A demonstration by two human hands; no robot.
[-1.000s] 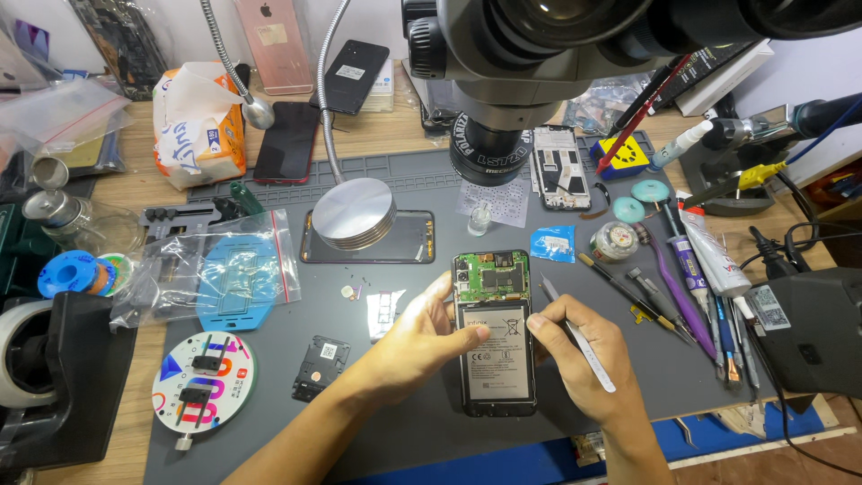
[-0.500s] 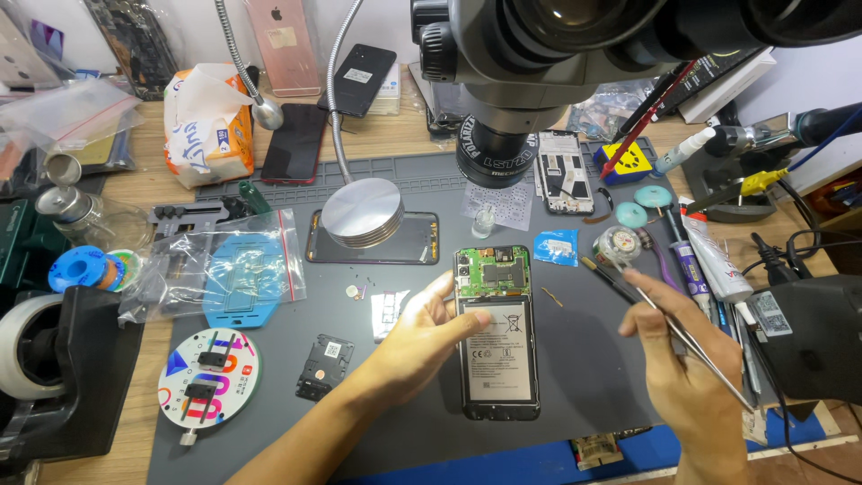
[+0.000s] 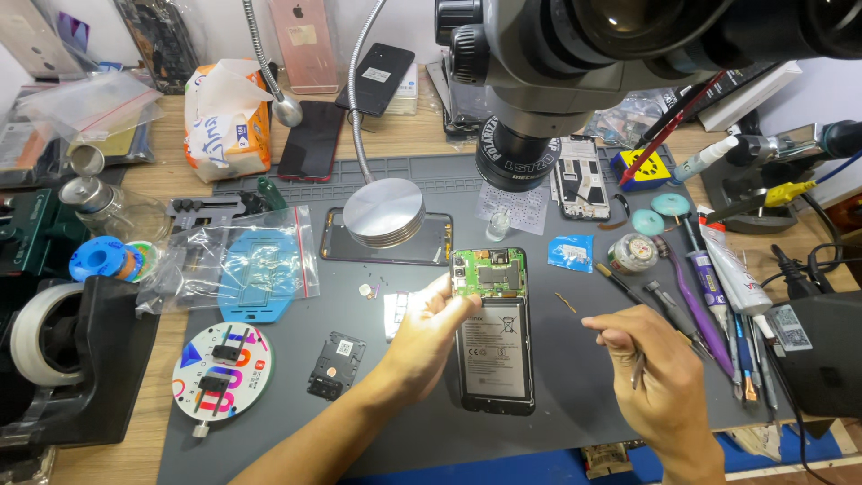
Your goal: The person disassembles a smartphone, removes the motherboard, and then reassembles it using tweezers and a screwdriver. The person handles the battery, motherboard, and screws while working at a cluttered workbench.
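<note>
Your wooden workbench carries a dark grey rubber mat across its middle. On the mat lie an opened black phone with a green circuit board, a round silver metal lamp base, a clear plastic bag holding a blue part and a small blue sachet. Toward the bench's left edge you have a roll of white tape in a black dispenser; toward the right edge, a row of slim hand tools.

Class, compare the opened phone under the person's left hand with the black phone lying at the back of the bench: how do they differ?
The opened phone has its back off, showing a green circuit board and battery; the black phone is closed. The opened phone lies on the grey mat, the black one on the wooden bench. The left hand touches the opened phone; nothing touches the black one. Both lie flat.
</note>
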